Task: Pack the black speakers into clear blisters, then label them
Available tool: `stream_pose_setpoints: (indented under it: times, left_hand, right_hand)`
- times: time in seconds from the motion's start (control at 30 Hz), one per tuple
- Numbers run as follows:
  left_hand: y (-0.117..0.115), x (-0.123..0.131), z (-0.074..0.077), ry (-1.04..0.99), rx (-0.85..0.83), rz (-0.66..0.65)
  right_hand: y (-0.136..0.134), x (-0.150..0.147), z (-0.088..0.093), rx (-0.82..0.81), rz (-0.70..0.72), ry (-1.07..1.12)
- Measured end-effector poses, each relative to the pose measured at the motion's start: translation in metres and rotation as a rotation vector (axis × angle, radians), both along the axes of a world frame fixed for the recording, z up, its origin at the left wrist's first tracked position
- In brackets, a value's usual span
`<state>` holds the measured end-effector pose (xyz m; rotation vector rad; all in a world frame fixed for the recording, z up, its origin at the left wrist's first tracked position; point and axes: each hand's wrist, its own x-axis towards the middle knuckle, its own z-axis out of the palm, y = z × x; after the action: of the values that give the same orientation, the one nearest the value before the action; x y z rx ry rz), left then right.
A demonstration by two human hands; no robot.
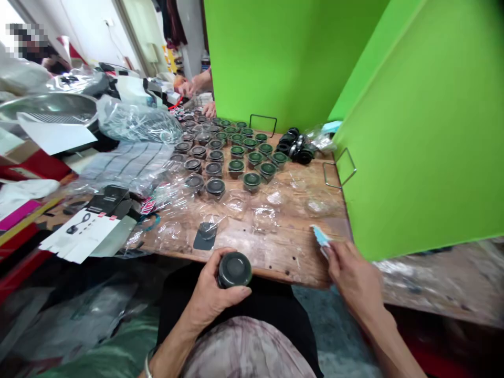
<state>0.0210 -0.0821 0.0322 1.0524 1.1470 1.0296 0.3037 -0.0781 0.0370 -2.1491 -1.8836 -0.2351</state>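
Green panels (283,63) border one wooden table (301,244) crowded with lidded containers (236,166), a bulging plastic bag (137,123) being at their left. At the near edge, the left hand (210,291) clamps its fingers around a dark container (235,270); the right hand (354,273) pinches a blue-white scrap (321,236).

2 wire loops (263,116) stand beside bright green panels (291,63).
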Motion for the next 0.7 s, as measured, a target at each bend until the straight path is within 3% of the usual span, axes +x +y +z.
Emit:
stream_pose_setpoints:
  times: [0.1,0.23,0.3,0.4,0.47,0.57,0.63,0.7]
  left_hand:
    - [-0.003,0.006,-0.003,0.15,0.069,-0.033]
    - [-0.007,0.014,-0.003,0.11,0.081,-0.048]
    - [-0.007,0.015,0.003,-0.02,0.008,0.014]
    - [-0.004,0.014,0.02,-0.408,-0.333,0.214]
    - [-0.001,0.017,0.032,-0.661,-0.593,0.306]
    - [0.001,0.027,0.044,-0.788,-0.893,0.376]
    - [0.001,0.031,0.047,-0.776,-0.957,0.429]
    - [-0.001,0.03,0.047,-0.765,-0.843,0.447]
  right_hand:
    - [-0.017,-0.05,0.025,0.258,0.364,0.395]
    - [-0.02,-0.112,0.044,0.313,0.7,0.646]
    - [-0.017,-0.121,0.048,0.36,0.739,0.69]
    - [-0.018,-0.119,0.05,0.44,0.599,0.771]
    - [-0.022,-0.124,0.048,0.5,0.589,0.692]
    - [-0.029,-0.143,0.034,0.639,0.86,0.355]
    - [-0.029,-0.148,0.02,0.665,0.95,0.179]
    - [-0.024,-0.133,0.007,0.626,0.851,0.09]
